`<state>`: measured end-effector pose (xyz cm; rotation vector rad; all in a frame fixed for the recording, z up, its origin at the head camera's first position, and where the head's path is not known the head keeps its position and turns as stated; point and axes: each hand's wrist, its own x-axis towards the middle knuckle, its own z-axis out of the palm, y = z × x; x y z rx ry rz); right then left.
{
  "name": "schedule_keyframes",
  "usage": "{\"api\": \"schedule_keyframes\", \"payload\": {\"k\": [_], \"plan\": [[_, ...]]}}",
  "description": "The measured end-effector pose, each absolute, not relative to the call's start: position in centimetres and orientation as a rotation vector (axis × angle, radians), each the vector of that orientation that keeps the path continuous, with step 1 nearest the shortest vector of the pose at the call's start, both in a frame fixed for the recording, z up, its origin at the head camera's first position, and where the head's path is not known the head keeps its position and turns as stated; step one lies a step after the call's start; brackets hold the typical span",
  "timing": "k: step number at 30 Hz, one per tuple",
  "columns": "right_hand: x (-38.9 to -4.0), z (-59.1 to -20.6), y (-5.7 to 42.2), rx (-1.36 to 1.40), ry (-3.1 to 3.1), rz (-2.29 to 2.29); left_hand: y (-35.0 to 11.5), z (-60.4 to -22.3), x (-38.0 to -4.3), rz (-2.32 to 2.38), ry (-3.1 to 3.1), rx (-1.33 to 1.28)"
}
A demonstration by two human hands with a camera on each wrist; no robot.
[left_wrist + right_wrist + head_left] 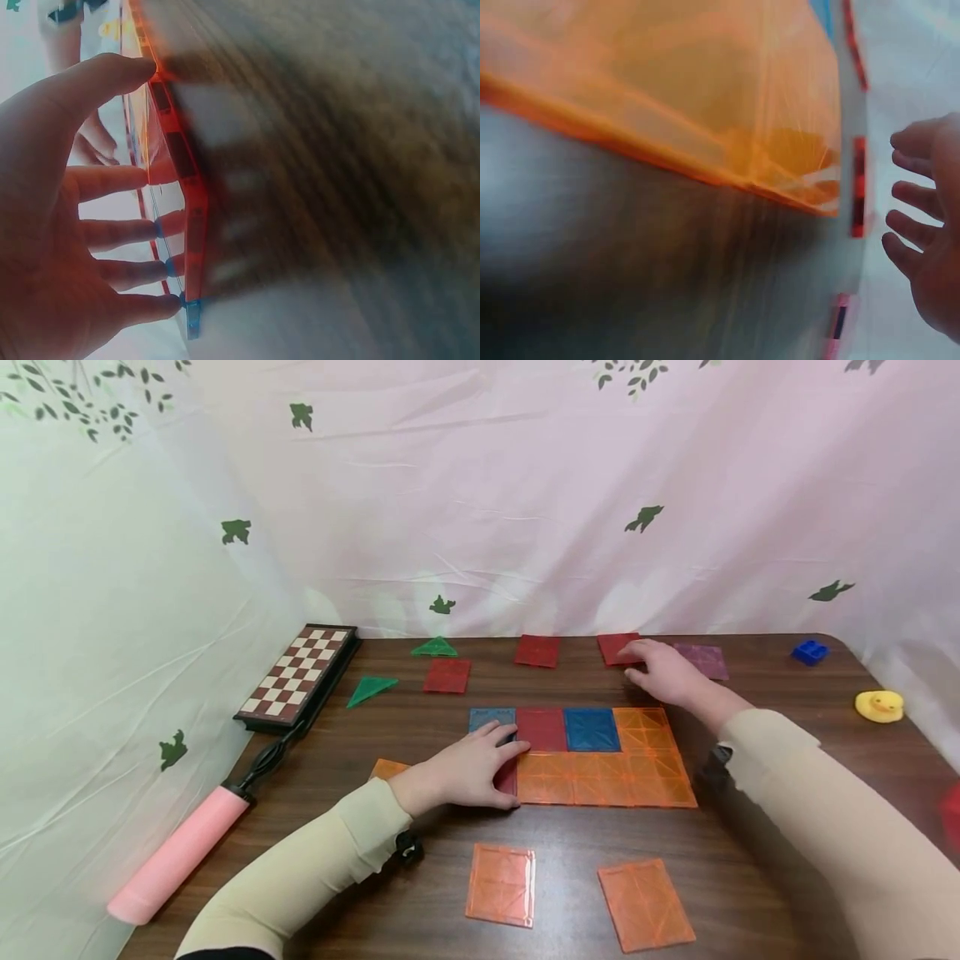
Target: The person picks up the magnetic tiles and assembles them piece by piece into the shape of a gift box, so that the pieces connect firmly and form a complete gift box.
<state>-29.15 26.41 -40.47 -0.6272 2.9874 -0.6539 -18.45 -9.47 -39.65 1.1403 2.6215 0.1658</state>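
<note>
Two sleeves [810,810]; three red squares [537,651] at back; two green triangles [371,690].

Head camera high, facing forward and down over the wood-grain table [566,885], wrist cameras low, near, turned sideways, all sharing orange magnetic tiles [600,781]

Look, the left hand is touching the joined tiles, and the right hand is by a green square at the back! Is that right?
Not quite: the square by the right hand is red, not green, as the head view shows. The left hand is indeed touching the joined tiles.
</note>
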Motion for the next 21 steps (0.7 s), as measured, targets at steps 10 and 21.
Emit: {"api": "schedule_keyframes", "payload": {"k": [10,21], "plan": [[-30.7,-41.7,25.4,-0.636,2.989,-0.543,-9.3,-39.8,-18.5,0.159,2.617,1.169],[-27.7,-41.1,21.8,-0.745,2.928,-0.524,-9.6,-39.8,-18.8,0.184,2.616,1.168]]}}
